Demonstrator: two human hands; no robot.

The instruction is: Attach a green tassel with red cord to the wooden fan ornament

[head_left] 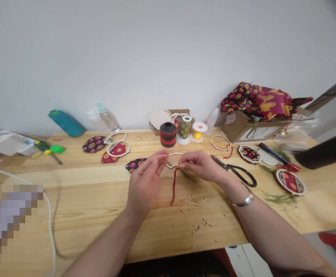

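Observation:
Near the middle of the wooden table, my right hand (198,164) pinches the upper end of a short red cord (174,186), which hangs down from the fingertips. My left hand (148,175) is raised just left of it, palm turned toward the right hand, fingers extended and holding nothing visible. Behind and between the hands is a pale wooden frame (172,167), partly hidden by them. A dark patterned fabric piece (135,165) lies beyond my left hand. Black-handled scissors (243,175) lie beside my right wrist.
Thread spools (168,135) stand at the back centre. A cardboard box (240,129) with patterned cloth (251,98) is at the back right. Finished round pieces (290,182) lie right; fabric and frames (118,149) lie left. A white cable (50,215) crosses the left side.

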